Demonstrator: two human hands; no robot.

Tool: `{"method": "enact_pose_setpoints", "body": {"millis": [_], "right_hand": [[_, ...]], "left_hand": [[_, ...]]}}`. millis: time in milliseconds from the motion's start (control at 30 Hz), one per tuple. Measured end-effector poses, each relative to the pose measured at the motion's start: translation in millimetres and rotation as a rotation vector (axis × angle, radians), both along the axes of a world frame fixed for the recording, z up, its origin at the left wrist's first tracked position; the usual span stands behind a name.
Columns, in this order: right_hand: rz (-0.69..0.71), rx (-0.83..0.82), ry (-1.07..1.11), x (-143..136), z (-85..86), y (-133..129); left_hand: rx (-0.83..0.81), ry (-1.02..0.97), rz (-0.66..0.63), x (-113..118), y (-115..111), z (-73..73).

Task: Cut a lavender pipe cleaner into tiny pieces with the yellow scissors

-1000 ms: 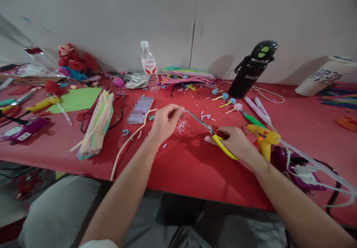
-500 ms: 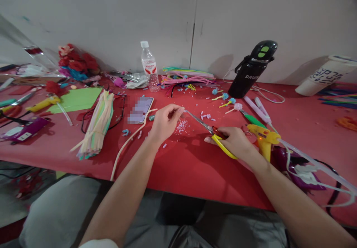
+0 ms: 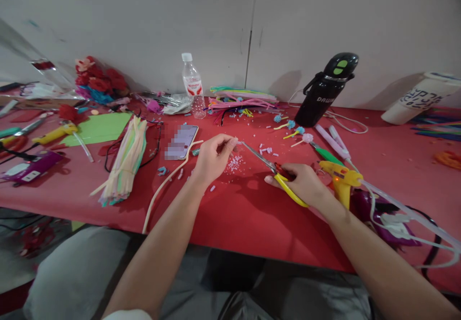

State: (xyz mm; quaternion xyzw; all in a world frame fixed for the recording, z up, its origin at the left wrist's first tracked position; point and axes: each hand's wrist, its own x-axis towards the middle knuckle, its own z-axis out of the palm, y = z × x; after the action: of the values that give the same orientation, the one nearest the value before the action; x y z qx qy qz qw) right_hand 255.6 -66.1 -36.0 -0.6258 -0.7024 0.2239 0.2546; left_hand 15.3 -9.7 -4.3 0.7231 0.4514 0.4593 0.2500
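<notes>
My left hand (image 3: 215,159) is closed in a pinch on a small pale lilac piece (image 3: 239,142) at its fingertips. My right hand (image 3: 302,183) holds the scissors (image 3: 290,191), which have yellow and red handles. Their blade tips point left and lie close to the pinched piece. Below the fingertips, a scatter of tiny lilac bits (image 3: 235,164) covers a patch of the red table (image 3: 245,219). Short lilac pieces (image 3: 265,150) lie right of that patch.
Behind stand a clear bottle (image 3: 193,87) and a black bottle (image 3: 322,92). A yellow glue gun (image 3: 341,178) is beside my right wrist. A phone (image 3: 182,142) and a bundle of pale pipe cleaners (image 3: 124,164) lie to the left. Small blue flowers (image 3: 290,125) lie behind the scissors.
The scissors' blade tips have shifted slightly right, away from my left fingertips. My left hand has hardly moved.
</notes>
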Motion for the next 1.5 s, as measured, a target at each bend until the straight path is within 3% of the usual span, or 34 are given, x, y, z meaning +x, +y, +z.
{"method": "enact_pose_setpoints", "body": {"millis": [967, 1100, 1367, 1433, 1500], "right_hand": [[-0.018, 0.018, -0.021, 0, -0.3, 2], [-0.042, 0.07, -0.04, 2, -1.9, 3], [-0.032, 0.054, -0.054, 3, -2.0, 3], [-0.04, 0.055, -0.062, 4, -0.9, 3], [-0.059, 0.061, -0.057, 4, 0.2, 4]], "left_hand": [[-0.026, -0.037, -0.022, 0, 1, -1.4], [-0.057, -0.002, -0.065, -14, 6, 0.9], [-0.366, 0.434, -0.361, -68, 16, 3.5], [-0.414, 0.482, -0.335, -74, 18, 0.6], [-0.379, 0.482, -0.208, -75, 18, -1.7]]}}
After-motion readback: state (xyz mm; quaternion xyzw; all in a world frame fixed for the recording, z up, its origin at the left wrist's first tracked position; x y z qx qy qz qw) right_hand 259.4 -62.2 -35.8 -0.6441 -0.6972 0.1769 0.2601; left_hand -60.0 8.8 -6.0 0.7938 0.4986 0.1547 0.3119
